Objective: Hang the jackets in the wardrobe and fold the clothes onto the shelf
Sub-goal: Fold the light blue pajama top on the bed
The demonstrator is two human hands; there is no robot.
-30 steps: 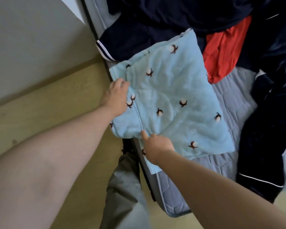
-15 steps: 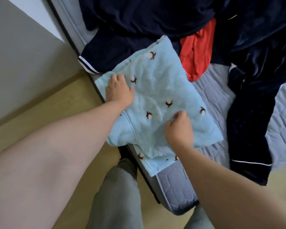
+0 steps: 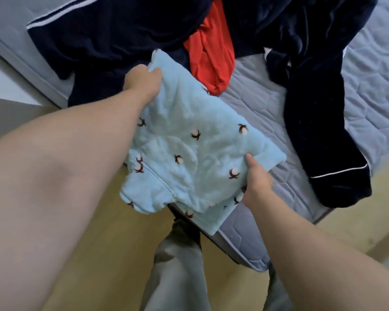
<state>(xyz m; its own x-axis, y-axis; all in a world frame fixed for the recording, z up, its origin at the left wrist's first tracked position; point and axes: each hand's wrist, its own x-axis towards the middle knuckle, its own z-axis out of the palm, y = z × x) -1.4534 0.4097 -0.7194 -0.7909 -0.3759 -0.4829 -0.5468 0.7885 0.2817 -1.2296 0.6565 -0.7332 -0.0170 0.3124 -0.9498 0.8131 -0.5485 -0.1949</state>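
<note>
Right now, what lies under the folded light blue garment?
The light blue garment lies on the grey quilted mattress, its near corner overhanging the edge. Its far corner meets dark navy clothing. Anything beneath its middle is covered.

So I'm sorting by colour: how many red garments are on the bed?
1. The red garment lies bunched between the navy clothes, just beyond the light blue garment. More could be hidden under the navy pile.

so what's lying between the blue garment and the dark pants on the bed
In the head view, mostly bare quilted mattress separates the blue garment from the dark pants; farther up, the red garment lies between them.
</note>
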